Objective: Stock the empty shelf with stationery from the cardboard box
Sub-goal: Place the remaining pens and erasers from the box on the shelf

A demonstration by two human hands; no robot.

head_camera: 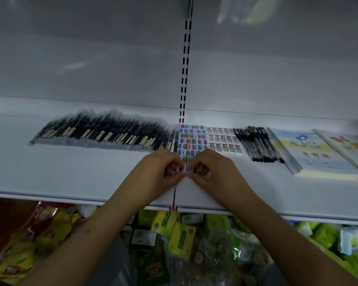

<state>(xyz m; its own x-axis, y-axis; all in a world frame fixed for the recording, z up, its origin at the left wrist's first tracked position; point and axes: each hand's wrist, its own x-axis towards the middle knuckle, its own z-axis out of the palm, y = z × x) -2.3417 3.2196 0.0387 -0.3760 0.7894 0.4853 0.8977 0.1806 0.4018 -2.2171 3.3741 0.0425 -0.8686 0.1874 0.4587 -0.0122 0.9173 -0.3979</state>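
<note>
On the white shelf [70, 172] lie rows of stationery. A long row of black pens in clear sleeves [103, 131] fills the left side. In the middle is a block of small pastel erasers [191, 139], with white erasers [223, 139] beside it. My left hand [159, 168] and my right hand [213, 170] meet at the near end of the pastel block. Both pinch a small pink eraser [186, 168] between fingertips and thumbs. The cardboard box is out of view.
Right of the erasers lie a group of black pens [258, 143], a clear-sleeved bundle [283, 153] and two colourful booklets [318, 151]. A slotted upright [185, 75] runs up the back panel. Below the shelf edge sit yellow and green packets [180, 234].
</note>
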